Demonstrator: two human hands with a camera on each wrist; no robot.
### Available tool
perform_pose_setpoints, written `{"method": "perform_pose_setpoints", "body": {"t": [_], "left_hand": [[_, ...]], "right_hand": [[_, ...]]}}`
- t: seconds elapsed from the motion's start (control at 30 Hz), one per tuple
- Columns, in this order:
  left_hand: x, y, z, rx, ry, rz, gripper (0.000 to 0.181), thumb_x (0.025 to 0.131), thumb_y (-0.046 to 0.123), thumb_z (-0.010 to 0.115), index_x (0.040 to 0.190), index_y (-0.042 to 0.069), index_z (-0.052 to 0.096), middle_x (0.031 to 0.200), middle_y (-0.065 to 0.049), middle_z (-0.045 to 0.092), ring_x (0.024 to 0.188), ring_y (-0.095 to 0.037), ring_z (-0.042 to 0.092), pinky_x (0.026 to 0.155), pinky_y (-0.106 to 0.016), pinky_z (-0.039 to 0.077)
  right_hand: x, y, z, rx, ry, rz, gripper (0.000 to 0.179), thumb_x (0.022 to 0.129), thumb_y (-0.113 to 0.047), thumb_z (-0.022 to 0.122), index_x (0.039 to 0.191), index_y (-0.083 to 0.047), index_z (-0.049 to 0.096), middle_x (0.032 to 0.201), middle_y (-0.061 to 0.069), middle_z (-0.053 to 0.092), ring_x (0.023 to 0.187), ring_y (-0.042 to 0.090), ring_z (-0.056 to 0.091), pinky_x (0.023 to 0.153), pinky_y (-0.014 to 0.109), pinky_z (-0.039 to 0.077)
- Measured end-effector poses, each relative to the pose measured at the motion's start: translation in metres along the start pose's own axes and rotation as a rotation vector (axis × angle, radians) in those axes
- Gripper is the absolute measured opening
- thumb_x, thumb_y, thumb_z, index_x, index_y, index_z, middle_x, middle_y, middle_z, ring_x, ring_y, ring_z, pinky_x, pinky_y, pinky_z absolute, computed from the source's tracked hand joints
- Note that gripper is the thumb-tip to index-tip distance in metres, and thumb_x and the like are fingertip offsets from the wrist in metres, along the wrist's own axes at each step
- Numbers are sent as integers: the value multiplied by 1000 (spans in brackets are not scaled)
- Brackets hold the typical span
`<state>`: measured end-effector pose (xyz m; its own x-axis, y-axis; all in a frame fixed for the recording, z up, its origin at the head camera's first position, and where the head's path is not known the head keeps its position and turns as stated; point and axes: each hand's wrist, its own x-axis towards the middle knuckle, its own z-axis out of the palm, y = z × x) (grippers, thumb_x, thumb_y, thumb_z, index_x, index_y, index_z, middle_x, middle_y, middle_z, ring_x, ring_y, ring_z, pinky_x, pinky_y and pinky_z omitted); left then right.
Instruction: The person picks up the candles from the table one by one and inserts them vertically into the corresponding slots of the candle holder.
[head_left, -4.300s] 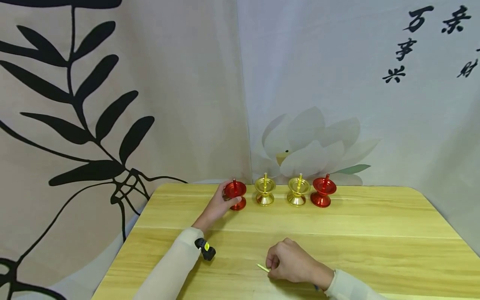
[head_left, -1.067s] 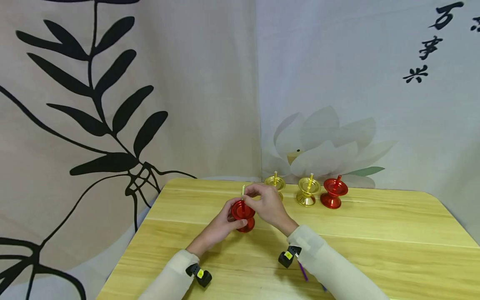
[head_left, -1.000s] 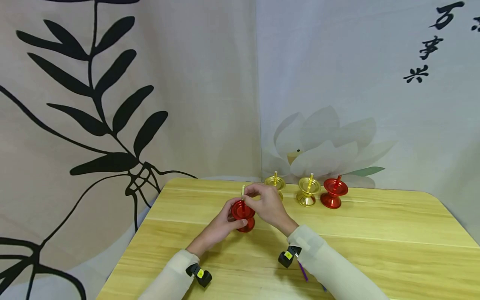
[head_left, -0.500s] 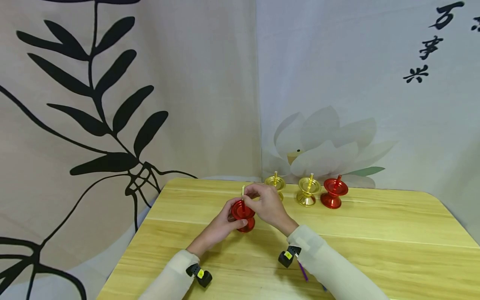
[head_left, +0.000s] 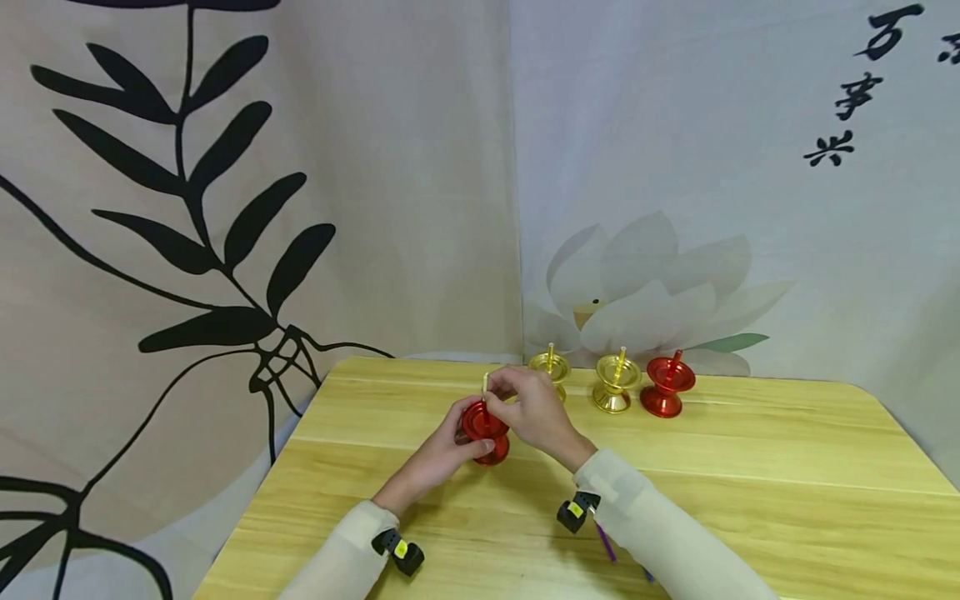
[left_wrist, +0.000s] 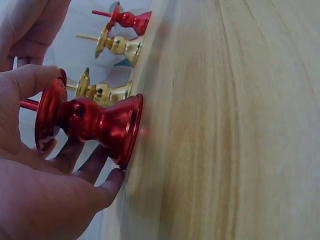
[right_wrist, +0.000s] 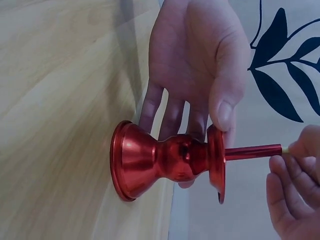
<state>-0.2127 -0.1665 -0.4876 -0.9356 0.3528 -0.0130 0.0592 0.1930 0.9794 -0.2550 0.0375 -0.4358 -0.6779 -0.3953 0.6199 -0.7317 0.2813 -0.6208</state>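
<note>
A red metal candlestick (head_left: 484, 423) stands upright on the table, apart from the others. My left hand (head_left: 438, 454) holds it from the left, fingers behind and thumb in front; the left wrist view shows them around its dish and stem (left_wrist: 82, 117). At its top, my right hand (head_left: 536, 412) pinches a thin pale-yellow candle (head_left: 486, 382). In the right wrist view the candle's lower end (right_wrist: 285, 149) meets the tip of the candlestick's red spout (right_wrist: 255, 152). Whether it sits inside the spout, I cannot tell. The fingers hide the candle's middle.
Along the back edge stand a gold candlestick (head_left: 558, 367) partly behind my right hand, another gold one (head_left: 615, 385) and a red one (head_left: 666, 387). A purple stick (head_left: 606, 543) and a blue one (head_left: 649, 575) lie by my right sleeve. Behind hangs a printed curtain (head_left: 405, 183).
Since the oldest frame, my left hand has brought the red candlestick nearer, and my right hand has carried the yellow candle from the front of the table to its top. Over the last second, both hands stay nearly still.
</note>
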Motion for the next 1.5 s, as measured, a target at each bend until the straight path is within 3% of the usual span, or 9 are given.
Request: {"method": "perform_pose_setpoints", "body": {"t": [0.47, 0.8, 1.1, 1.3, 1.5], "left_hand": [[-2, 1, 0, -6, 0, -5, 74, 109, 18, 70, 171, 12, 29, 159, -21, 53, 141, -38, 56, 114, -50, 51], [-2, -1, -1, -6, -7, -5, 75, 109, 18, 70, 171, 13, 29, 159, -21, 53, 141, -37, 56, 113, -48, 51], [-1, -2, -1, -7, 2, 2, 75, 109, 16, 70, 171, 10, 28, 159, -22, 52, 142, -39, 55, 113, -48, 51], [-5, 2, 2, 23, 44, 8, 75, 109, 17, 72, 169, 3, 30, 161, -22, 51, 145, -43, 53, 117, -54, 49], [-16, 9, 4, 123, 102, -19, 75, 105, 20, 76, 166, 1, 36, 157, -25, 53, 140, -46, 58, 112, -60, 52]], "right_hand": [[2, 0, -1, -9, -24, 0, 11, 92, 5, 76, 90, -6, 73, 90, 6, 78, 80, 19, 77, 71, 45, 67], [2, 2, 1, -18, -31, -30, 10, 94, 4, 75, 89, -5, 74, 88, 5, 76, 78, 18, 76, 70, 34, 66], [0, 4, 2, 7, -29, 2, 7, 92, 3, 78, 91, -4, 75, 89, 8, 76, 78, 17, 76, 73, 38, 67], [-11, 4, -5, 22, -38, 89, 7, 90, 1, 78, 97, -3, 77, 93, 5, 76, 80, 16, 74, 77, 44, 67], [-27, 4, -27, 7, -55, 163, 6, 92, -1, 78, 96, -5, 78, 92, 0, 77, 81, 13, 74, 79, 46, 66]]}}
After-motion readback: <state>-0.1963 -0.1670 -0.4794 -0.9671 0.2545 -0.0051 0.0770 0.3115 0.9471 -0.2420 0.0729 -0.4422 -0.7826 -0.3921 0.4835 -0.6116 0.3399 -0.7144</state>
